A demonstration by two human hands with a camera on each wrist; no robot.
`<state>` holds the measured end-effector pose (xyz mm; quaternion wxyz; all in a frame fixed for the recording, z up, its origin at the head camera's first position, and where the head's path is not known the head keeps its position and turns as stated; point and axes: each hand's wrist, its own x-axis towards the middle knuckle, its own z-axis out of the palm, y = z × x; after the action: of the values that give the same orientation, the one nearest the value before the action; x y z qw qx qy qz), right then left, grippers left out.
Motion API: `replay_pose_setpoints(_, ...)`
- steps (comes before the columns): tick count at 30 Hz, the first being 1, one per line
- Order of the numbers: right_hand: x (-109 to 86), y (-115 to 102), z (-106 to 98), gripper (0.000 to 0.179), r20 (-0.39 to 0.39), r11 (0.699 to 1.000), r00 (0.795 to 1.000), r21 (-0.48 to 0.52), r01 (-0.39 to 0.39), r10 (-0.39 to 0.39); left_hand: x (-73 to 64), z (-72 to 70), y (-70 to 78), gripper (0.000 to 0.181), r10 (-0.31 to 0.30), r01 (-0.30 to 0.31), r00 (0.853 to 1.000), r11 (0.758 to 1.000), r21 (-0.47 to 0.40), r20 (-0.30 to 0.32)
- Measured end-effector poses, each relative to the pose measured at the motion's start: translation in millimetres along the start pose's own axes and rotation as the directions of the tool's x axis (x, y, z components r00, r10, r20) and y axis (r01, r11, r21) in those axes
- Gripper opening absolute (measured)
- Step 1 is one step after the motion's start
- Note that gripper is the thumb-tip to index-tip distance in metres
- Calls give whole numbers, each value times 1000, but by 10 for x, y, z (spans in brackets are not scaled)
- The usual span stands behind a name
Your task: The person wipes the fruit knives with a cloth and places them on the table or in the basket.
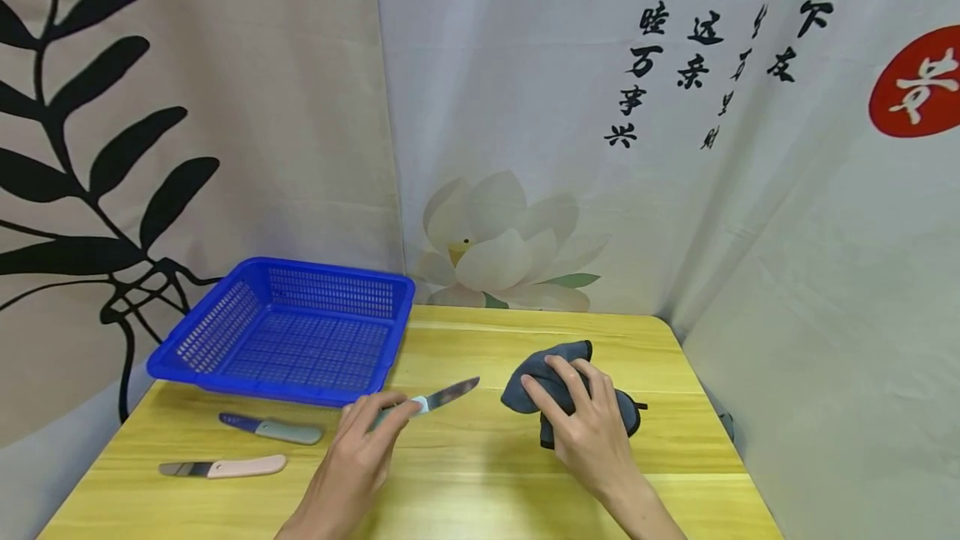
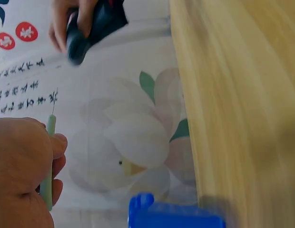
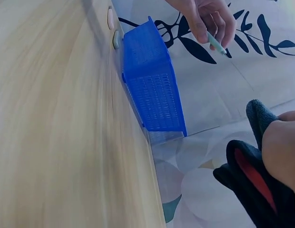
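Note:
My left hand (image 1: 358,455) grips a small knife (image 1: 452,392) by its pale green handle, and the blade points right towards the cloth. In the left wrist view the green handle (image 2: 48,166) shows between thumb and fingers, with the blade seen edge-on. A bunched dark grey-blue cloth (image 1: 536,369) with black edging is held in my right hand (image 1: 588,423), to the right of the blade tip and apart from it. In the right wrist view a red patch shows inside the folds of the cloth (image 3: 233,183).
A blue plastic basket (image 1: 281,394) stands at the table's back left. In front of it lie a knife with a grey-green handle and blue blade (image 1: 288,432) and a pink-handled knife (image 1: 247,466). Printed curtains (image 1: 525,107) hang behind the wooden table (image 1: 465,498).

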<state>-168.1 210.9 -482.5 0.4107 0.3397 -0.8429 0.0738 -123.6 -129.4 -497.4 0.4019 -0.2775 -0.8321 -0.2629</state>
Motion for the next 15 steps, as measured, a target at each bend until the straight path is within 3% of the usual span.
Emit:
replay_pose_setpoints(6,-117,1,-58,49,-8,997,998,34,-62,63,94,-150,-223,40,-66,64,997,997,-34,-45)
replay_pose_setpoints(9,-157,-14,-88,47,-34,995,996,59,-82,84,137,-235,-354,18,-108,106,992,994,-33,-69)
replay_pose_setpoints(13,-225,-42,-120,46,-56,992,993,80,-96,101,216,-354,-505,52,-157,155,984,988,-27,-81)
replay_pose_setpoints(15,-258,-53,-133,46,-61,990,992,90,-106,112,254,-406,-578,49,-188,187,980,982,-27,-66)
